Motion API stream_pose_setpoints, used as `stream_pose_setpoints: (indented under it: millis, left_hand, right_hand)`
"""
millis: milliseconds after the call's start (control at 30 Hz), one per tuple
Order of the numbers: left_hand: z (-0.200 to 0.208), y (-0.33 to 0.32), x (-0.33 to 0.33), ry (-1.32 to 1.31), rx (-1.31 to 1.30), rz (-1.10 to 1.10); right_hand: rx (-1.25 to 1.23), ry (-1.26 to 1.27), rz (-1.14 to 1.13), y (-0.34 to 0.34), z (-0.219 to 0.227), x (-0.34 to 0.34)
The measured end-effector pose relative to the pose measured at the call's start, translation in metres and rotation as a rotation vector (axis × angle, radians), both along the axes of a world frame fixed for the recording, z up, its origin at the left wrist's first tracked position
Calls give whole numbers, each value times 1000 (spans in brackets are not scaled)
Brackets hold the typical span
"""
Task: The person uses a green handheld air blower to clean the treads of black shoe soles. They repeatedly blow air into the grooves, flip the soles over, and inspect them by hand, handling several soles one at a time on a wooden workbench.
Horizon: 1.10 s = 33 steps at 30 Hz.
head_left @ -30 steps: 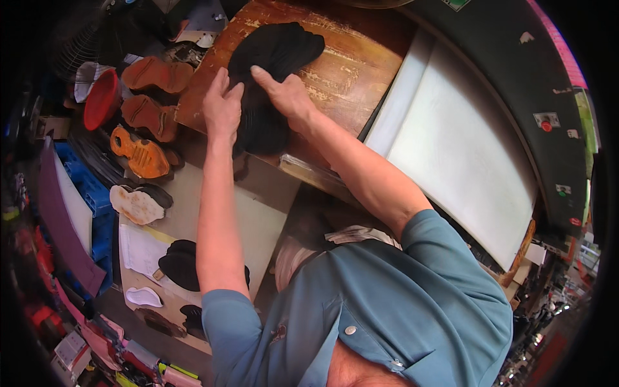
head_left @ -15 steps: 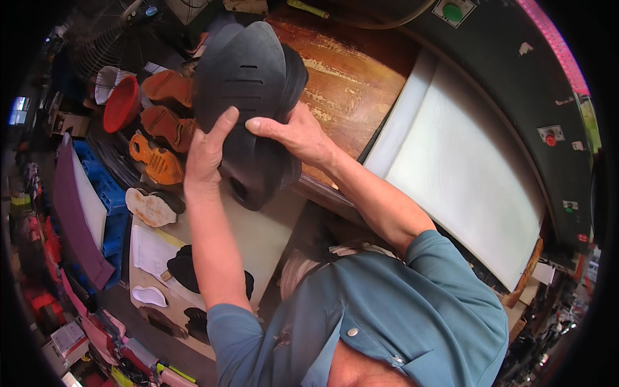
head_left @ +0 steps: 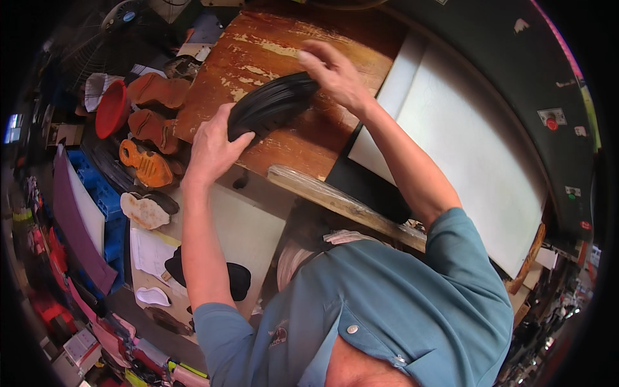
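A stack of thin black sole-shaped pieces [head_left: 274,106] stands on its edges over the worn wooden board [head_left: 258,39], its layered sides turned up. My left hand [head_left: 216,143] grips the near left end, thumb on the side facing me and fingers mostly hidden behind. At the far right end of the stack is my right hand [head_left: 336,77], raised with its fingers apart and slightly bent; its palm is close to the pieces, and whether it touches them I cannot tell.
A white slab [head_left: 464,168] lies to the right, beside a dark machine panel with a red button [head_left: 551,122]. To the left are brown sole-shaped blocks [head_left: 155,90], an orange sole-shaped template [head_left: 145,161], a red bowl [head_left: 112,109] and a blue crate [head_left: 97,187].
The black stack has come down onto the wooden board and turned from flat face to edge. My right hand has let go and moved up and right; my left keeps its grip.
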State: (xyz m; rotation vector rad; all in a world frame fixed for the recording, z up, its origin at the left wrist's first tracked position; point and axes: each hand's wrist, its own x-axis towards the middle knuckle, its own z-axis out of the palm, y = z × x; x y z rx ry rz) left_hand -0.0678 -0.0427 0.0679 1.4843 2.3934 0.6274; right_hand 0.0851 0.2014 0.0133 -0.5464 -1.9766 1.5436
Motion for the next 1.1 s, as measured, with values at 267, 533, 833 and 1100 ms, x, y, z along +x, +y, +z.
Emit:
stream_pose_setpoints:
  millis: [267, 533, 833, 1100]
  left_hand:
    - [-21, -2, 5, 96, 97, -4]
    - [-46, 8, 20, 288, 349, 6]
    - [-42, 19, 20, 186, 361, 155]
    - [14, -29, 30, -810, 865, 591]
  right_hand:
    - [-51, -57, 159, -8, -29, -29]
    - [51, -58, 195, -23, -28, -25]
    - [-56, 12, 263, -38, -22, -26]
    - [-349, 8, 341, -118, 31, 19]
